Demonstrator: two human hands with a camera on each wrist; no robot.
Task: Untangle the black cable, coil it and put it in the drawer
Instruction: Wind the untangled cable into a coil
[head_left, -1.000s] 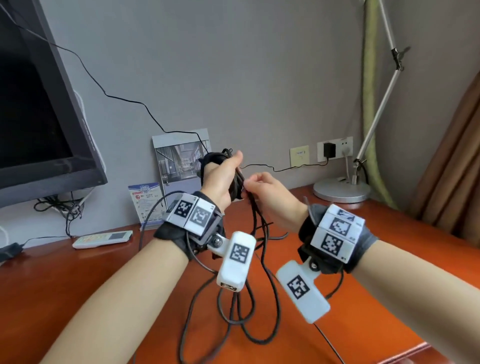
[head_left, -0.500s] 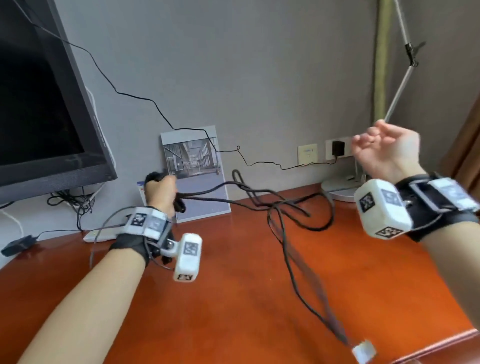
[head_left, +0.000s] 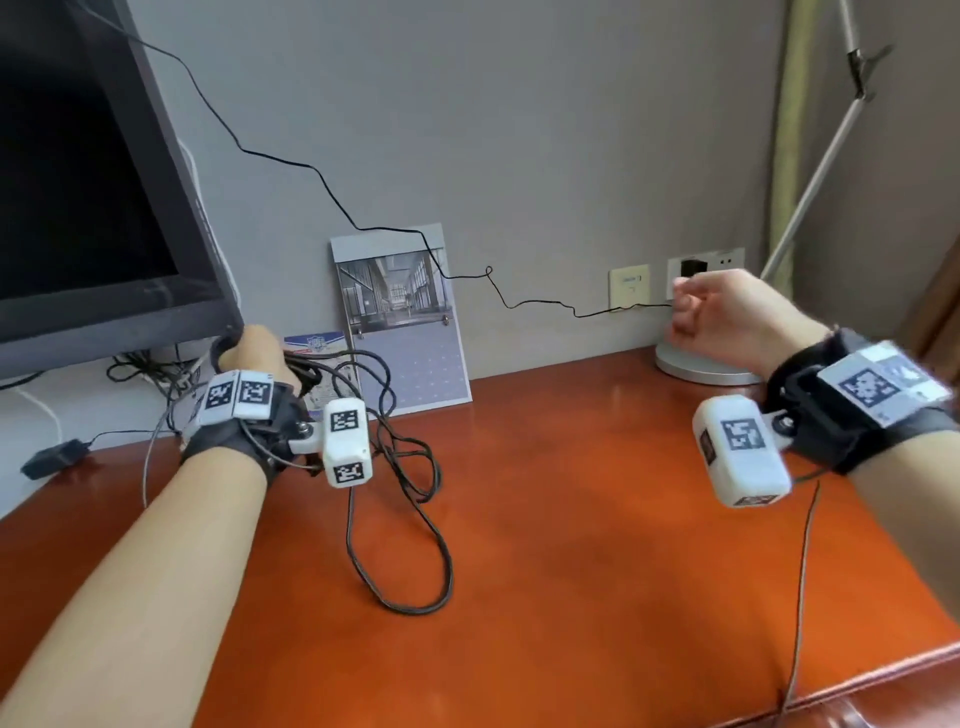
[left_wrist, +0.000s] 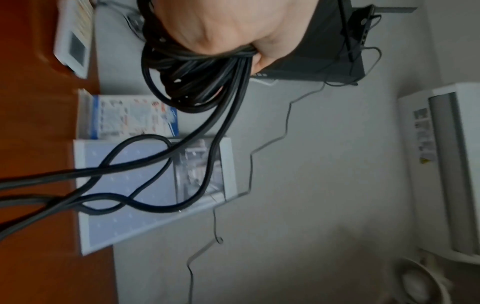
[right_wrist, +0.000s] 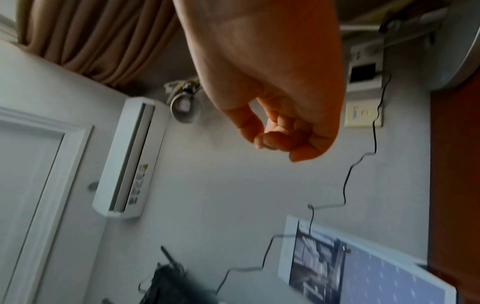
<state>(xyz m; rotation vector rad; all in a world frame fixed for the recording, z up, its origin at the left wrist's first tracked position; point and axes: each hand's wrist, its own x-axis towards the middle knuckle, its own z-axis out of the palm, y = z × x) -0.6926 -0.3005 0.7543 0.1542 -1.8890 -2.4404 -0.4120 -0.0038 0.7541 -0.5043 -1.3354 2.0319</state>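
Hotel-type room: wooden desk, TV upper left, wall air conditioner, curtain.

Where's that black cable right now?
In the head view, the black cable is bunched in the left hand near the monitor, its loops trailing across the desk.
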